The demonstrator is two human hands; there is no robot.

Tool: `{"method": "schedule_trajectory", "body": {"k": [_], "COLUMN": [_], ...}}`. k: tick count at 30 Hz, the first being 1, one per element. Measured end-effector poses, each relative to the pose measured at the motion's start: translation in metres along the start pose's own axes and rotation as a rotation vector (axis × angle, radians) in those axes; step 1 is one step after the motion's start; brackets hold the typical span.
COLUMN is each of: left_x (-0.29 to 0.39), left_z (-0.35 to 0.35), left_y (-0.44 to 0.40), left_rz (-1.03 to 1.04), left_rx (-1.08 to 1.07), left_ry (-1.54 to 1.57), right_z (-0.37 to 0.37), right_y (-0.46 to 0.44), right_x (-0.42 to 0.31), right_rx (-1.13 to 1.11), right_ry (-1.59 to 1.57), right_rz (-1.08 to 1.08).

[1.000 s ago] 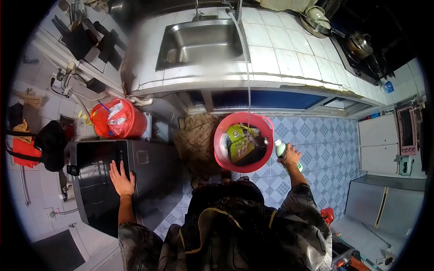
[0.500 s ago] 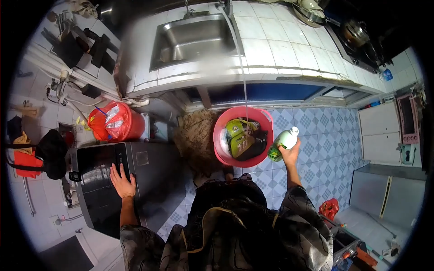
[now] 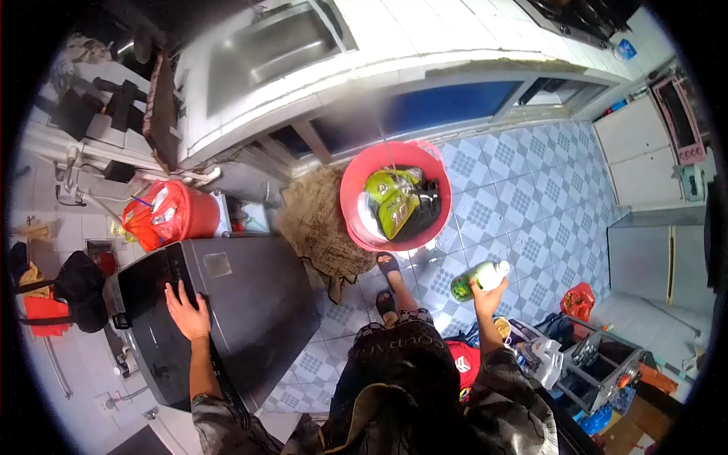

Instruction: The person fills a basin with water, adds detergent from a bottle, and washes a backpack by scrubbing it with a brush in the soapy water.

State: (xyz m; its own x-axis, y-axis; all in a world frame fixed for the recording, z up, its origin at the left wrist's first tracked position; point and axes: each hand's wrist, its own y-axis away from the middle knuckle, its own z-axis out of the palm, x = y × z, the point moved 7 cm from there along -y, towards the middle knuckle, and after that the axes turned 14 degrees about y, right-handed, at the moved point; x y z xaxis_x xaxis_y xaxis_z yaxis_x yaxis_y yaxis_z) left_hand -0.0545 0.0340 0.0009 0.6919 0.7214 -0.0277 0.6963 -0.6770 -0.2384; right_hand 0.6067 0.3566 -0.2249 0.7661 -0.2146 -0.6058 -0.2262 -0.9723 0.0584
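Observation:
My left hand [image 3: 187,311] lies flat with fingers spread on top of the dark washing machine [image 3: 258,303], near its control strip. In my right hand [image 3: 489,297] is a white and green bottle [image 3: 474,280], tilted, with its white top end to the right. The fingers wrap round its lower side, and its contents cannot be made out. Left of the bottle and farther from me, a pink tub [image 3: 353,167] stands on the floor. Green and dark clothes [image 3: 402,208] lie in it, one with lettering and a number.
A crumpled brown mat [image 3: 318,227] lies between tub and washing machine. A red bucket [image 3: 201,212] with a plastic bag stands behind the machine. Ahead runs a tiled counter [image 3: 425,30] with a steel sink [image 3: 280,49]. A metal rack [image 3: 599,356] and bags are at my right.
My view has turned and shifted, so the tub appears higher and my sandalled feet now show. The bottle has moved away from the tub, toward the right. My left hand stays on the machine.

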Motion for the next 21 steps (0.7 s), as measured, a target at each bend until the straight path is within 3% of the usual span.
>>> {"method": "schedule_trajectory", "body": {"k": [5, 7, 9, 11, 12, 13, 14, 17, 18, 21], "left_x": [-0.002, 0.041, 0.102, 0.158, 0.188, 0.21, 0.233, 0.29, 0.307, 0.337], "left_z": [0.005, -0.009, 0.0, 0.04, 0.067, 0.101, 0.138, 0.228, 0.242, 0.279], "left_y": [0.004, 0.014, 0.04, 0.084, 0.11, 0.139, 0.17, 0.271, 0.292, 0.333], "left_rz": [0.078, 0.109, 0.181, 0.186, 0.287, 0.245, 0.269, 0.265, 0.298, 0.247], "left_rx": [0.036, 0.155, 0.142, -0.032, -0.216, -0.409, -0.615, -1.088, -1.137, -1.291], "left_ry": [0.012, -0.016, 0.075, 0.316, 0.282, 0.377, 0.385, 0.391, 0.45, 0.468], "right_z": [0.006, 0.013, 0.025, 0.032, 0.044, 0.059, 0.067, 0.11, 0.115, 0.156], "right_y": [0.031, 0.034, 0.031, 0.028, 0.022, 0.014, 0.008, -0.024, -0.034, -0.067], "right_x": [0.087, 0.134, 0.173, 0.198, 0.219, 0.24, 0.255, 0.323, 0.33, 0.396], "right_rx": [-0.019, 0.028, 0.051, 0.127, 0.134, 0.14, 0.137, 0.2, 0.167, 0.246], "right_ry": [0.089, 0.18, 0.021, 0.076, -0.019, -0.112, 0.046, -0.001, 0.047, -0.018], "right_rz": [0.057, 0.175, 0.287, 0.378, 0.393, 0.408, 0.495, 0.403, 0.489, 0.394]}}
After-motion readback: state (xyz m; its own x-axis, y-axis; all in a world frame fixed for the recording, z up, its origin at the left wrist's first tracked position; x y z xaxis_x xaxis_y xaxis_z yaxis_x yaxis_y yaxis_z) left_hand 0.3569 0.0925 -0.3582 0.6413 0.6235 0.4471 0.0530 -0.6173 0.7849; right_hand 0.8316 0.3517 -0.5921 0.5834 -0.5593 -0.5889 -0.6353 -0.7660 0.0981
